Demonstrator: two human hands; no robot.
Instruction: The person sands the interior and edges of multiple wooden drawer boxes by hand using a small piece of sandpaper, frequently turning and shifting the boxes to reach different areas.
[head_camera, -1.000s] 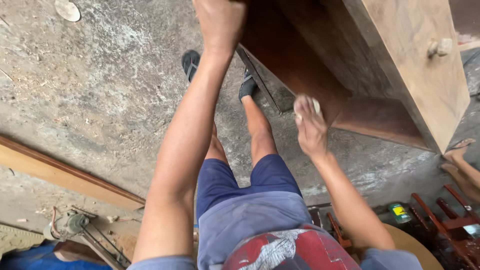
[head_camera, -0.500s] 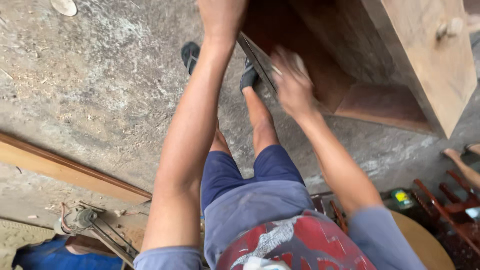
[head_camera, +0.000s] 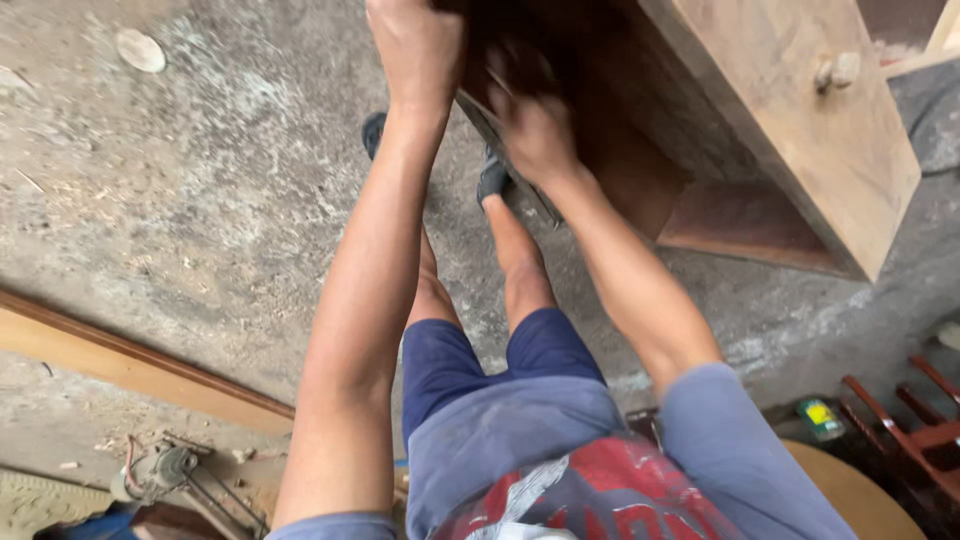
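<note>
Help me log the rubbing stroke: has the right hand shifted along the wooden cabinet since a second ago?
Yes. The right hand has travelled up and leftward along the wooden cabinet, away from the lower shelf corner and close to the left hand at the cabinet's edge.

The right hand (head_camera: 535, 125) has slid leftward across the cabinet (head_camera: 790, 130).

Large open-fronted wooden cabinet (head_camera: 800, 130) at 1 o'clock, standing on the rough concrete floor (head_camera: 200, 200). Long wooden plank (head_camera: 120, 365) lying at 8 o'clock. Small metal power tool (head_camera: 165, 470) at 7 o'clock, near the plank. Slatted red wooden chair (head_camera: 910, 430) at 4 o'clock.
</note>
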